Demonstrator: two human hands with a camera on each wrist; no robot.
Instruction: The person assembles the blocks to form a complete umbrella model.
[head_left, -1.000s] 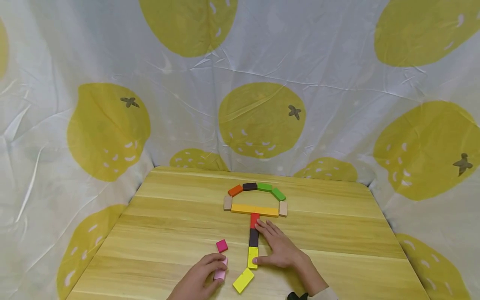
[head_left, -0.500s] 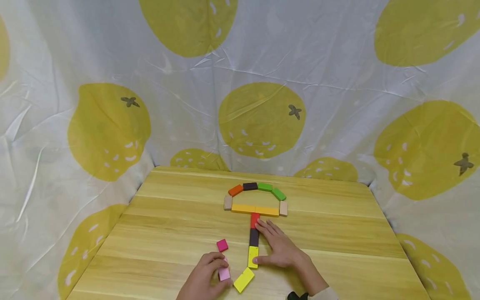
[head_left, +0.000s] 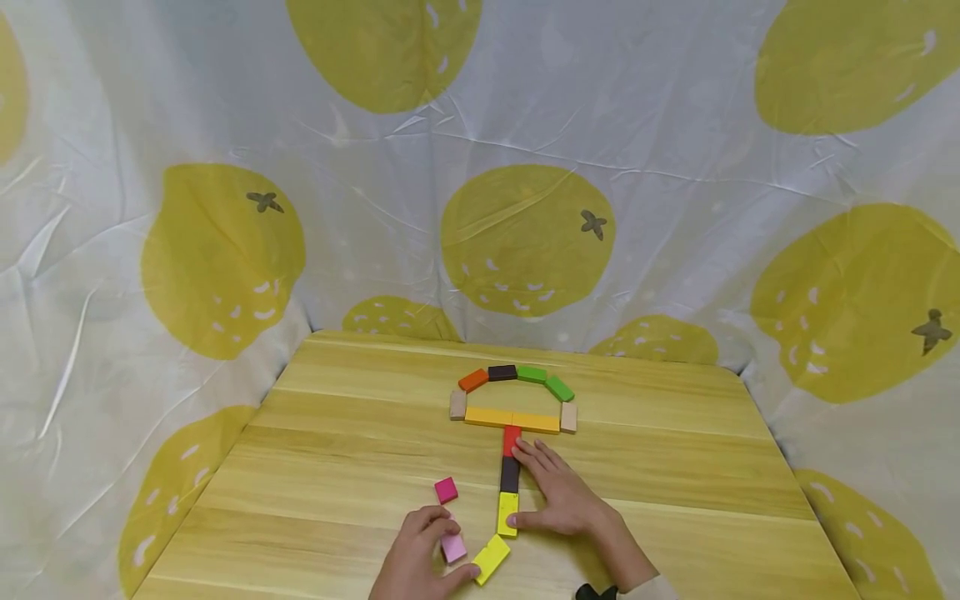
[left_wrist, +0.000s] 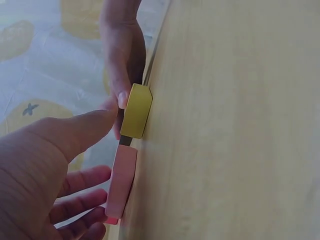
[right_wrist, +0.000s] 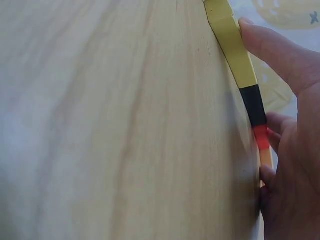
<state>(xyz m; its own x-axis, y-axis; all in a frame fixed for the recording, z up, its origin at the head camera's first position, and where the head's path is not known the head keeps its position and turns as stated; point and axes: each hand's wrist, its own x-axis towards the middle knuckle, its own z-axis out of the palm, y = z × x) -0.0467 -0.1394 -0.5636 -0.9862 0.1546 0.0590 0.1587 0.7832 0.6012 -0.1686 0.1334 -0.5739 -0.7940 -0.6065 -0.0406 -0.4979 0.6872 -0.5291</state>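
Observation:
My left hand (head_left: 420,554) is at the front of the table, thumb extended to the end of a slanted yellow block (head_left: 492,560). Its fingers lie along the far side of a light pink block (head_left: 453,547), partly covering it. A small magenta block (head_left: 446,490) lies just beyond. My right hand (head_left: 564,497) rests beside a straight column of a red block (head_left: 512,440), a black block (head_left: 510,475) and a yellow block (head_left: 507,506). Its fingertips touch the red block and its thumb touches the yellow one. The slanted yellow block meets the column's near end.
Two orange-yellow blocks (head_left: 489,416) form a bar at the column's far end. Above it, an arch runs through natural wood blocks (head_left: 457,406), an orange block (head_left: 473,381), a dark block (head_left: 502,372) and green blocks (head_left: 532,375). A lemon-print cloth (head_left: 375,225) surrounds the wooden table (head_left: 337,450).
My left hand has moved right, the pink block shifting right with it, and its thumb has reached the slanted yellow block. My right hand has stayed by the column.

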